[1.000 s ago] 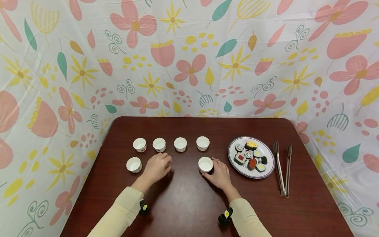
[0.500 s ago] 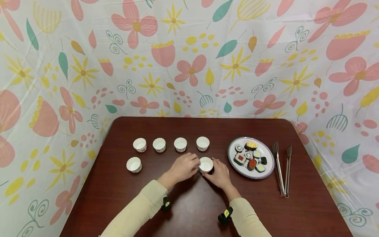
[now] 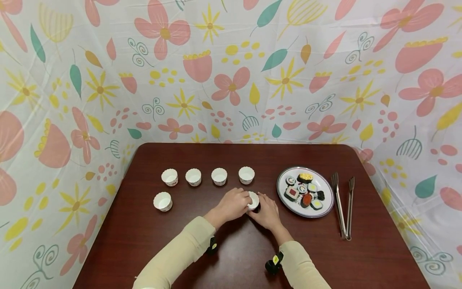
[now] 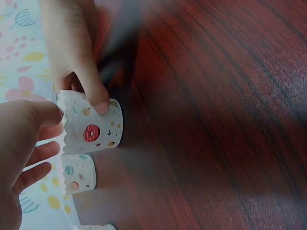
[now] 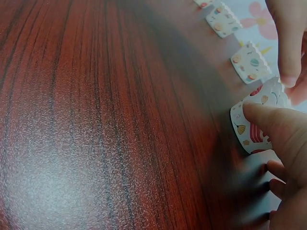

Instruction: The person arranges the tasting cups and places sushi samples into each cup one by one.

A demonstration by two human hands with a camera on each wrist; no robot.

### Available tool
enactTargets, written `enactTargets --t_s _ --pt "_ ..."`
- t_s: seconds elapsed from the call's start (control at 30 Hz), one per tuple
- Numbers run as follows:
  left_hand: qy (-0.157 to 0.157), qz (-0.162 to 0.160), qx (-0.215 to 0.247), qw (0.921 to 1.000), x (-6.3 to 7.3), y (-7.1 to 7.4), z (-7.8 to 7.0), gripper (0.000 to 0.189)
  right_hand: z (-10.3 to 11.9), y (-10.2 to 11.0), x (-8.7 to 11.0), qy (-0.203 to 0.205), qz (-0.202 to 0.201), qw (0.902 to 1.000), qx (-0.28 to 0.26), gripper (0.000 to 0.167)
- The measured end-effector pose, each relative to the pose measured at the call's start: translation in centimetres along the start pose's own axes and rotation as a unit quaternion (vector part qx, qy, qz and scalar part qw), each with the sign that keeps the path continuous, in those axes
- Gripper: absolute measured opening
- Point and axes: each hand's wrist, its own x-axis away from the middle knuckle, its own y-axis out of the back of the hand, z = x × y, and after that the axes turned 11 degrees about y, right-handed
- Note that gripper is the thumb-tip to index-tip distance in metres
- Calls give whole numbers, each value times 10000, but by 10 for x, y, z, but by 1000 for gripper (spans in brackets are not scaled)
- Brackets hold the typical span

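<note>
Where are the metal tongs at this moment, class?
In the head view, the metal tongs lie on the right side of the table, just right of the sushi plate, which sits between them and the right hand.

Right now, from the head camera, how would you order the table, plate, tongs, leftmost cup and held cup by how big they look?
By area covered, largest first:
1. Table
2. Plate
3. Tongs, long but thin
4. Leftmost cup and held cup: not ranked, as the left hand partly hides the held cup
</note>
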Motion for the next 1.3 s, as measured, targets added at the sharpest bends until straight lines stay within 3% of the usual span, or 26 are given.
enactTargets --t_s 0.2,0.43,0.53,0.8,1.3 --pt "-52 177 -215 9996 -2 -3 -4 8 -1 -1 -1 34 -95 9999 -10 62" --pt "-42 402 -441 9982 -3 -4 -9 8 0 -2 4 449 -651 9968 -137 56" --pt "-29 437 -592 9973 -3 -3 -11 8 -1 -2 3 385 -586 9975 -132 56" --pt "103 355 -699 9969 -3 0 -13 7 -2 -1 1 26 -154 9999 -40 62" --pt "12 -201 -694 9974 -4 7 -12 9 -2 -2 0 76 -214 9997 54 74"
